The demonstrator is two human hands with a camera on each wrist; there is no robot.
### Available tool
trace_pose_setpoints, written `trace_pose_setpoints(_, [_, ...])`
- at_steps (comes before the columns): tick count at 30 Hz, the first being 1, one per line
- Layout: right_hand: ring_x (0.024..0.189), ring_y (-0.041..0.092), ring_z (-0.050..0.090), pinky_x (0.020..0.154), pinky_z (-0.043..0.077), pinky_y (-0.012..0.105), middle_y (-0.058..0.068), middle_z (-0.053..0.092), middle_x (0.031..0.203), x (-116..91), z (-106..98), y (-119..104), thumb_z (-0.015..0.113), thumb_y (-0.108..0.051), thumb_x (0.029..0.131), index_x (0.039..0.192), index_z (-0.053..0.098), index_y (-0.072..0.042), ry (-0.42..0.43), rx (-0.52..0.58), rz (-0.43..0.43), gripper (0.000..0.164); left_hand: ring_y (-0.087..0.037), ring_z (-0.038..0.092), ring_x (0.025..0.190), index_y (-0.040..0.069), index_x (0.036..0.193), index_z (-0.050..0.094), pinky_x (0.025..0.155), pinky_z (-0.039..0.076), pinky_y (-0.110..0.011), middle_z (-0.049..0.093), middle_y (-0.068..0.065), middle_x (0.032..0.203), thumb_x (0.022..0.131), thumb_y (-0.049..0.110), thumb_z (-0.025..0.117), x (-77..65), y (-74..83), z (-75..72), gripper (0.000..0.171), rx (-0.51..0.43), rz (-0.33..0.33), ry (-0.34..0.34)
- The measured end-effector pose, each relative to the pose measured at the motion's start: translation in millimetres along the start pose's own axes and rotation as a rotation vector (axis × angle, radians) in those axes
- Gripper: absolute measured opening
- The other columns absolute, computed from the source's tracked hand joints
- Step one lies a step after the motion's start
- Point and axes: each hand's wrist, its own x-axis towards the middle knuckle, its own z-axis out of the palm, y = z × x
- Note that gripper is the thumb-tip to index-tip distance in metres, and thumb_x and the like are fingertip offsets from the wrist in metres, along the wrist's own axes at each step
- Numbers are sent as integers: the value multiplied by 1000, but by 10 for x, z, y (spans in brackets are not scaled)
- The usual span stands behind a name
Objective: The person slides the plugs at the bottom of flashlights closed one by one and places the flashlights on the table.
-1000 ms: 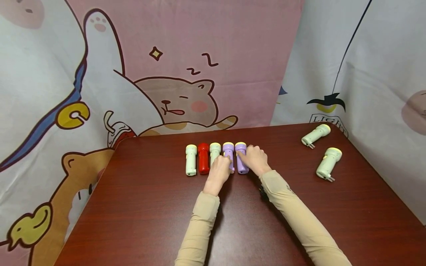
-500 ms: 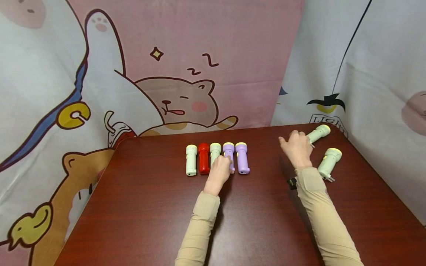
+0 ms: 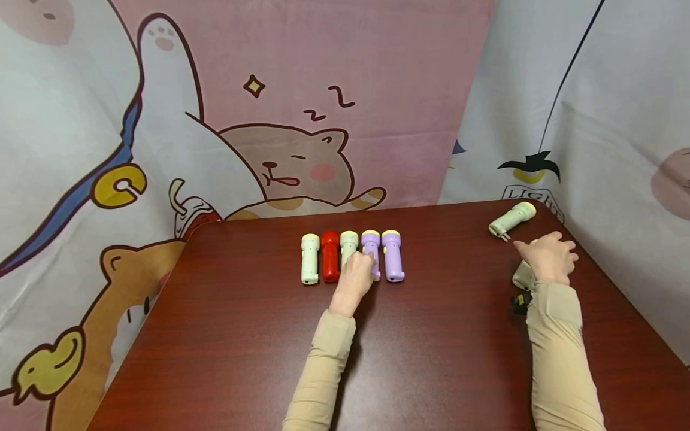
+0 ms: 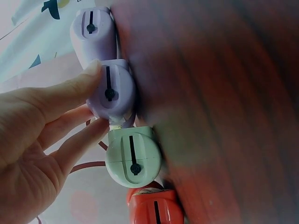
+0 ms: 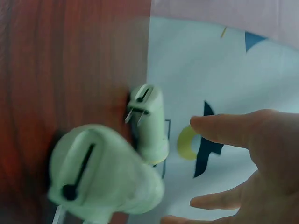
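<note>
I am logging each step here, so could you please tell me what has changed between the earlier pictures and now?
The right hand left the right-hand purple torch in the row, swept right past the far green torch, and now lies over the near green torch; whether it grips it is unclear. The left hand stays at the other purple torch, and the row of five and the table are unchanged.

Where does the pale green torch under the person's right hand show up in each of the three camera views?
Head view: the near green torch lies at the table's right side, mostly covered by the right hand.
Left wrist view: not in it.
Right wrist view: it fills the lower left, butt end toward the camera.
Shared landmark: the far green torch, with its plug prongs out, lies just beyond it in both views.
</note>
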Motion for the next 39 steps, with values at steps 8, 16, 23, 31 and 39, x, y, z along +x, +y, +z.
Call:
trace_pose_setpoints(8, [118,62,37,94,39,62,50,29,130,48,23,184,49,-52,89,136,15,26,-82,-41,39,98,-25,66,70,7,81,69,63,54,-32,65,-9,69,69,18,84,3,-4,1,22,-11,9,5])
trace_pose_setpoints(16, [104,59,48,72,48,56,47,43,116,76,82,284,55,-41,88,121,40,26,-39,-32,6,76,-24,66,72,6,87,71,65,55,-31,68,-8,73,71,17,83,4,-8,4,23,-29,6,-3])
trace_pose_setpoints(23, [101,58,48,69,47,54,47,44,114,76,81,290,55,-40,87,119,42,25,-19,-47,21,73,-23,66,73,5,92,72,66,55,-30,70,-8,77,72,17,82,6,-10,3,25,-36,3,-9])
trace_pose_setpoints(31, [105,58,46,73,47,57,47,40,118,77,89,309,57,-40,86,122,41,24,-12,-1,55,75,-25,67,74,6,93,72,66,55,-32,70,-9,80,72,18,82,-10,-5,-7,26,-40,-21,-19])
trace_pose_setpoints(39, [107,59,45,76,46,59,48,39,120,81,122,279,58,-43,86,121,42,23,-3,9,13,77,-24,67,74,5,93,71,66,55,-31,70,-9,79,73,18,82,-5,-6,-7,26,-36,-16,-21])
